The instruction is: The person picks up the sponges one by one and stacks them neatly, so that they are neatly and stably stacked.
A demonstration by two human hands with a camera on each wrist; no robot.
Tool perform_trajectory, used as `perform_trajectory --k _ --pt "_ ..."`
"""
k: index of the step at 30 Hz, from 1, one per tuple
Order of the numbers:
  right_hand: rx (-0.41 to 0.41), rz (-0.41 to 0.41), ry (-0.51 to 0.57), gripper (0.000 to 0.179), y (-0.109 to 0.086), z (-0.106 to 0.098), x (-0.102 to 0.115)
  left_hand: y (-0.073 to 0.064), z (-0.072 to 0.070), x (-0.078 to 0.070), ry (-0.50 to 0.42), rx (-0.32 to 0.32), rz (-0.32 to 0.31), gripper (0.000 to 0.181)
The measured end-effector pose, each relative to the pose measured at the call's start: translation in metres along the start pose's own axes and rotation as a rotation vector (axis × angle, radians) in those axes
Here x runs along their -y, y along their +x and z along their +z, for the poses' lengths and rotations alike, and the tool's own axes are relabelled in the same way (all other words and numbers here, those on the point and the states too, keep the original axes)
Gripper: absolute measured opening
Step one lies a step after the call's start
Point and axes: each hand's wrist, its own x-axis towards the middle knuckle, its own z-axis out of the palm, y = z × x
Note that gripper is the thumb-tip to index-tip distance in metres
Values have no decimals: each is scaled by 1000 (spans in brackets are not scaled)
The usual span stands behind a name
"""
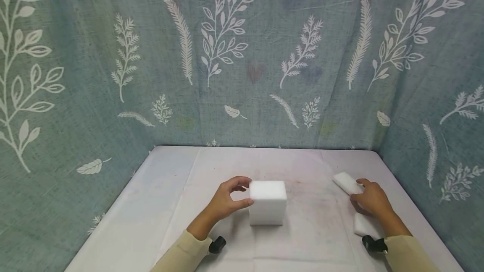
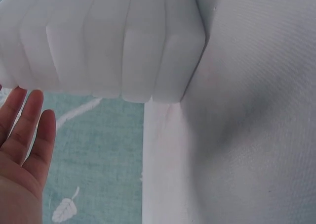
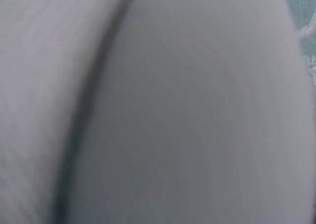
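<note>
A block of white foam sponges (image 1: 267,205) stands near the middle of the table; the left wrist view shows it as several slabs (image 2: 113,46) pressed side by side. My left hand (image 1: 223,200) is at its left side, thumb at the near edge and fingers toward the far edge. In the left wrist view those fingers (image 2: 30,115) look fairly straight, tips against the foam. Over on the right, my right hand (image 1: 372,200) pinches the near end of a white sponge (image 1: 345,181). Another white sponge (image 1: 364,224) lies beneath that hand, partly hidden.
White cloth covers the table (image 1: 211,163). A blue-green curtain (image 1: 257,108) with white leaf prints hangs behind it and along both sides. Each wrist wears a dark camera, and a blurred pale surface (image 3: 197,110) fills most of the right wrist view.
</note>
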Motion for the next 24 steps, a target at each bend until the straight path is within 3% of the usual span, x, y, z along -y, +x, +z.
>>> perform_trajectory --k 8,15,24 --pt "-35 -136 77 63 -4 3 3 1 0 0 -10 19 4 42" --pt "-26 -159 124 62 -6 5 10 1 -2 -3 -3 26 -8 40" --pt "-30 -262 161 54 -4 13 19 -3 -2 -5 5 16 -26 41"
